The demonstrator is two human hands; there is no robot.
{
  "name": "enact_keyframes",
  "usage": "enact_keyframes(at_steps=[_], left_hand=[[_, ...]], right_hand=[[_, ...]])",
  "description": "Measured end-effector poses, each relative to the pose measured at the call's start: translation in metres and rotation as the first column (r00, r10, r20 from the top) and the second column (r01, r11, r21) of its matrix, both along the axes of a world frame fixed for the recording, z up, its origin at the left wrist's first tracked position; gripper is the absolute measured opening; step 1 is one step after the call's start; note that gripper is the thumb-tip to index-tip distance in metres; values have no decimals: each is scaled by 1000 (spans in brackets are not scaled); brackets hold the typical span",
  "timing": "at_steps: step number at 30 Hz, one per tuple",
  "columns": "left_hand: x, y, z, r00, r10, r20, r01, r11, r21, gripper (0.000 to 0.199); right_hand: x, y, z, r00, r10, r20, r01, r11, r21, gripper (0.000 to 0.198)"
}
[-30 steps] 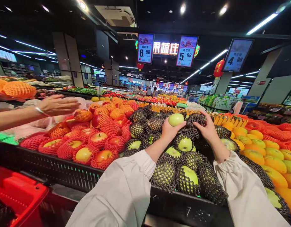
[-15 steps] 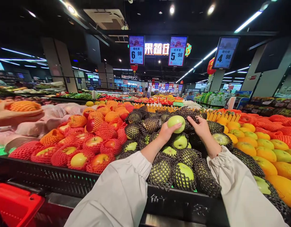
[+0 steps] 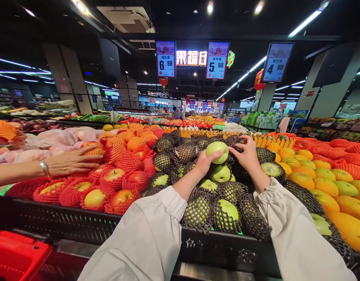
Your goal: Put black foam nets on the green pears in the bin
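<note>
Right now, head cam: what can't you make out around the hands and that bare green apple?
- Underside of the green apple: hidden by the left hand cupping it.
- What the right hand fingertips touch, apple or black net sleeves: too close to tell.
- Co-worker's hand on the red-netted apples: the arm is cut off by the left edge.
- Small print on the price signs: too small.

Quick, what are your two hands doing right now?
Left hand: closed around a bare green apple, lifted over the pile.
Right hand: fingers bent, resting on black foam netting; a firm grip cannot be told.
</note>
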State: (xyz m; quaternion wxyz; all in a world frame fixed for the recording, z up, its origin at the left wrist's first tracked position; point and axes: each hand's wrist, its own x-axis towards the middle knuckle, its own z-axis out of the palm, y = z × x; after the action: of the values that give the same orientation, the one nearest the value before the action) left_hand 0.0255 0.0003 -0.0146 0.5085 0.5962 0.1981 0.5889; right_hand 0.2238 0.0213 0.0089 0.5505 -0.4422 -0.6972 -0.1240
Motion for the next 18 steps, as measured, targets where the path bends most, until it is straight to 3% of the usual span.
enact_keyframes(at_steps=[2, 4, 6, 10, 14, 18], left_hand=[[0, 0, 0, 1000, 25, -10, -25, 1000, -4, 63], [0, 1, 0, 998, 70, -4, -70, 998, -8, 62], [0, 3, -1, 993, 112, 22, -112, 993, -22, 61], [1, 9, -4, 983, 111, 145, -99, 991, -86, 59], [4, 10, -6, 973, 31, 228, -15, 997, -71, 59], [4, 6, -6, 988, -29, 151, 32, 999, -18, 56]], right_hand=[[7, -11, 9, 985, -165, 42, 158, 978, 138, 34], [12, -20, 17, 978, -201, 49, 187, 959, 213, 30], [12, -26, 21, 990, -134, 32, 126, 976, 175, 27], [0, -23, 14, 989, 76, -124, -84, 995, -59, 32], [-11, -14, 7, 944, 250, -213, -272, 959, -80, 39], [-15, -13, 7, 881, 401, -252, -449, 877, -173, 43]])
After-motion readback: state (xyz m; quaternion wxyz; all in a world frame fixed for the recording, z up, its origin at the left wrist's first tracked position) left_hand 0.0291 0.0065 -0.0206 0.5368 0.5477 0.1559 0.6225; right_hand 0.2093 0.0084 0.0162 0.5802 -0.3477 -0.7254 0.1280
